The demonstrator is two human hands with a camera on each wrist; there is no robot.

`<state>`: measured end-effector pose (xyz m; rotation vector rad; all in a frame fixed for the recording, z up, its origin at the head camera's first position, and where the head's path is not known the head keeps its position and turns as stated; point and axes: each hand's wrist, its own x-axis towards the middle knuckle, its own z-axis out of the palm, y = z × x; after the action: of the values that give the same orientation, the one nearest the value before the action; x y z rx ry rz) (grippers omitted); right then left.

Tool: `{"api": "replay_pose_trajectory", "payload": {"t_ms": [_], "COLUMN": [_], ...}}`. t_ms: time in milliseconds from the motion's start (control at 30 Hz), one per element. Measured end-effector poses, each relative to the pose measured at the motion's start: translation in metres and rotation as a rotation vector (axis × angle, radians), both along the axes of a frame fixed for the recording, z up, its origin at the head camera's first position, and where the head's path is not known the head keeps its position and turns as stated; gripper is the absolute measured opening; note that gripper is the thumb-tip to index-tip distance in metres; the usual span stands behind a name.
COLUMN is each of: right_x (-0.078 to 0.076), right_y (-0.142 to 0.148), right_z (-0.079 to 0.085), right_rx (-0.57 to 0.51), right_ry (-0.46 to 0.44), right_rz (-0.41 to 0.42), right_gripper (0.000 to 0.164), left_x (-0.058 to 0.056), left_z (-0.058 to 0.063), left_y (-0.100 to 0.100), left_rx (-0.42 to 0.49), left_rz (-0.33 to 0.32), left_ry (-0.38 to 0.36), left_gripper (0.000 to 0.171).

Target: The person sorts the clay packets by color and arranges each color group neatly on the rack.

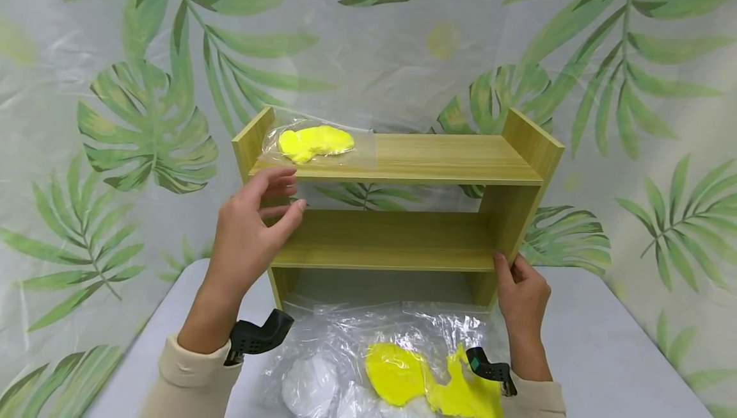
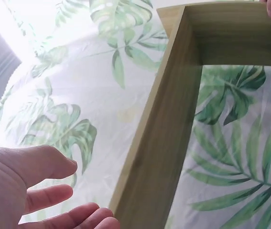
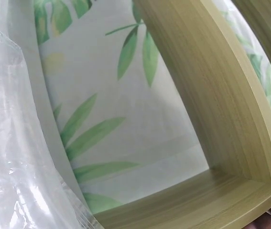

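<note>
A wooden shelf rack [image 1: 403, 239] with raised side panels stands on the table. On the left of its top board lies a clear plastic bag [image 1: 364, 149] with a yellow lump of soft material [image 1: 316, 141] inside. My left hand [image 1: 250, 226] is by the rack's left side, just below that bag, fingers loosely bent and holding nothing. In the left wrist view, the left hand [image 2: 44, 191] shows thumb and fingers apart. My right hand [image 1: 523, 290] grips the edge of the right side panel [image 1: 509, 232], thumb in front at the middle board's height.
In front of the rack lie several clear plastic bags [image 1: 357, 319], holding a yellow round piece [image 1: 394, 373], an irregular yellow piece [image 1: 460, 392] and white material [image 1: 311, 386]. A white table [image 1: 599, 335] is underneath. Behind hangs a leaf-patterned cloth [image 1: 391, 72].
</note>
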<state>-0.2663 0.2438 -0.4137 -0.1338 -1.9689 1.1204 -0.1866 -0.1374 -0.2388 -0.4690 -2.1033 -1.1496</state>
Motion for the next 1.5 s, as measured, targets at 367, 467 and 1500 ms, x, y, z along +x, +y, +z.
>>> {"api": "replay_pose_trajectory", "payload": {"t_ms": [367, 467, 1500], "right_x": [0.0, 0.001, 0.001], "right_y": [0.0, 0.0, -0.002], "right_z": [0.0, 0.001, 0.003], "right_rx": [0.003, 0.001, -0.024], "right_ry": [-0.001, -0.005, -0.016], "right_rz": [0.005, 0.005, 0.0], "right_gripper": [0.029, 0.029, 0.03], "left_x": [0.01, 0.011, 0.028], "left_z": [-0.04, -0.051, -0.126], "left_y": [0.003, 0.004, 0.025], "left_rx": [0.12, 0.148, 0.371], "left_rz": [-0.094, -0.098, -0.249], "left_ry": [-0.188, -0.245, -0.616], "left_gripper": [0.034, 0.035, 0.027]}}
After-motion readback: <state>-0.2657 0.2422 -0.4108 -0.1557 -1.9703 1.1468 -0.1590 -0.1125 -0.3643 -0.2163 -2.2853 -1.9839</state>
